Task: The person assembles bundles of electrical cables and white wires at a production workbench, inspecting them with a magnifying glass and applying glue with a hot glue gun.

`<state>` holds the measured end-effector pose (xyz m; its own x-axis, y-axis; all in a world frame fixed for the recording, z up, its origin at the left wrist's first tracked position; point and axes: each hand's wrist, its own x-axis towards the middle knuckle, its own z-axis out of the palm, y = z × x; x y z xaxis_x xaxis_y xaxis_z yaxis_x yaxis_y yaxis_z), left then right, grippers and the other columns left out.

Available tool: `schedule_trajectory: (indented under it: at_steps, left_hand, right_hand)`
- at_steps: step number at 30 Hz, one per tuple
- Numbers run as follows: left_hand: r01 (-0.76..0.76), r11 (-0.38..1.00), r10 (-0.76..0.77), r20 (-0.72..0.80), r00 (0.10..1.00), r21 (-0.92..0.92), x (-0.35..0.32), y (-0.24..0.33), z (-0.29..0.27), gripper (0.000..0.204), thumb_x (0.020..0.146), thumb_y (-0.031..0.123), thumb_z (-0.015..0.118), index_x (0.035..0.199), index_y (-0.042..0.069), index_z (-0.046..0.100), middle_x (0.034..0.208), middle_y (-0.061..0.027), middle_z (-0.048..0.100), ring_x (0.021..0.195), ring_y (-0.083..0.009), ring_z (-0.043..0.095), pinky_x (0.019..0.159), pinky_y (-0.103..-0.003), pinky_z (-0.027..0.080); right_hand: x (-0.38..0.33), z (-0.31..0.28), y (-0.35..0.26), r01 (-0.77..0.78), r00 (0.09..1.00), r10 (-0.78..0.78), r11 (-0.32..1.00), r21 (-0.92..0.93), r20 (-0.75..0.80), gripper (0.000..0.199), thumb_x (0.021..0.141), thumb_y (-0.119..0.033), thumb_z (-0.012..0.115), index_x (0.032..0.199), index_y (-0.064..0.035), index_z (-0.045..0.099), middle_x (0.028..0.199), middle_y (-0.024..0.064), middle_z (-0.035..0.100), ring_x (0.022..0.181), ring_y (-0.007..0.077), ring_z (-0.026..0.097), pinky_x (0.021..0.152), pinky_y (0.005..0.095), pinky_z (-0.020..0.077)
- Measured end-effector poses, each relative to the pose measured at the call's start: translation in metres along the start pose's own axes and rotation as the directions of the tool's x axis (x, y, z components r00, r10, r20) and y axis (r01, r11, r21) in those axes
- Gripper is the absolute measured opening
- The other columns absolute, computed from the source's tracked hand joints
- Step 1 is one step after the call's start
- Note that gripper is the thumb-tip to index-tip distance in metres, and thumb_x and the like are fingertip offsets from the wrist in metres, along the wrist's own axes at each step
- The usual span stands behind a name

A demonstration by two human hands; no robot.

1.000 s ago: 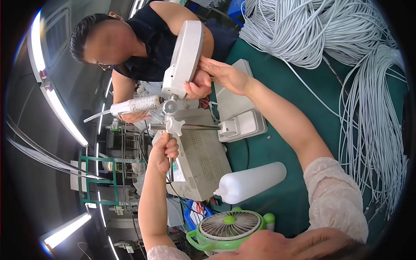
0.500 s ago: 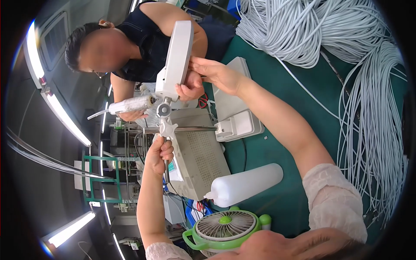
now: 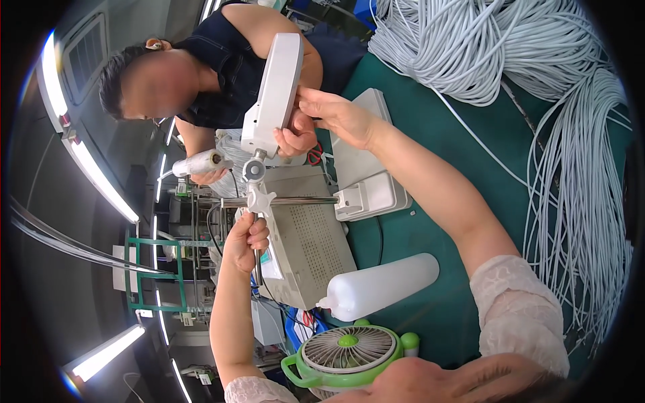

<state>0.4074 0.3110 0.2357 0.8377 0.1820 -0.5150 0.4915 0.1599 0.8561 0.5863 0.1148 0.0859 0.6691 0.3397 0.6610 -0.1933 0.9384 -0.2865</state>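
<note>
My left hand (image 3: 248, 235) is closed round a thin metal rod (image 3: 259, 269), just below a white star-shaped knob (image 3: 261, 200). Above the knob, a joint carries a long white housing (image 3: 279, 87), tilted upward. My right hand (image 3: 339, 115) reaches to the housing's right side with fingers stretched out, the tips against or just behind its edge. A co-worker's hand (image 3: 295, 138) grips the housing's lower end. The co-worker's other hand (image 3: 209, 176) holds a white cylindrical tool (image 3: 198, 163). A horizontal metal pole (image 3: 295, 201) runs from the joint to a white base (image 3: 363, 154).
A beige vented metal box (image 3: 302, 235) stands behind my left hand. On the green table (image 3: 463, 181) lies a white plastic bottle (image 3: 383, 285), with a green-rimmed fan (image 3: 349, 349) nearer me. Bundles of grey cable (image 3: 564, 168) cover the right side. Red-handled scissors (image 3: 314, 154) lie beside the base.
The co-worker's cylindrical tool has turned, its end now facing more toward me, and shifted slightly right. My two hands and the white housing have hardly moved.
</note>
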Motion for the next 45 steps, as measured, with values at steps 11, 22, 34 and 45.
schedule_trajectory:
  at_steps: [11,22,34,45]
  left_hand:
    - [0.028,1.000,-0.028,-0.015,0.999,-0.005,0.000,0.001,0.001,0.014,0.088,0.024,0.049,0.083,0.011,0.047,0.059,0.0040,0.034,0.047,-0.0039,0.027,0.041,-0.017,0.024]
    - [0.009,1.000,-0.009,-0.010,1.000,0.029,0.000,0.001,0.006,0.013,0.087,0.023,0.051,0.085,0.011,0.046,0.060,0.0035,0.036,0.047,-0.0036,0.029,0.041,-0.016,0.025]
    - [0.026,0.999,-0.025,0.022,0.999,-0.022,0.003,0.001,-0.004,0.017,0.087,0.024,0.049,0.078,0.010,0.047,0.060,0.0033,0.036,0.047,-0.0043,0.028,0.041,-0.017,0.025]
    - [0.033,0.998,-0.032,0.015,0.999,-0.048,0.001,0.000,-0.001,0.015,0.088,0.023,0.049,0.084,0.009,0.050,0.060,0.0033,0.035,0.047,-0.0047,0.028,0.041,-0.017,0.025]
  right_hand:
    - [-0.001,-0.001,0.001,0.014,1.000,-0.014,1.000,0.004,0.013,0.043,0.085,-0.029,0.049,0.120,-0.0070,0.041,0.099,-0.0025,0.051,0.084,0.0058,0.045,0.084,0.0245,0.0325]
    - [-0.002,-0.004,0.002,-0.013,0.999,0.015,1.000,-0.028,0.047,0.057,0.084,-0.036,0.047,0.130,-0.0072,0.031,0.111,0.0018,0.049,0.102,0.0115,0.043,0.095,0.0310,0.0260]
    - [-0.002,-0.001,0.003,-0.041,0.999,0.041,0.999,-0.015,-0.018,0.053,0.086,-0.037,0.043,0.129,-0.0077,0.034,0.118,0.0036,0.047,0.110,0.0141,0.040,0.096,0.0343,0.0243]
    - [-0.005,0.003,0.001,-0.021,0.999,0.021,1.000,0.008,-0.029,0.051,0.086,-0.037,0.043,0.128,-0.0077,0.036,0.120,0.0053,0.046,0.113,0.0160,0.038,0.098,0.0343,0.0229]
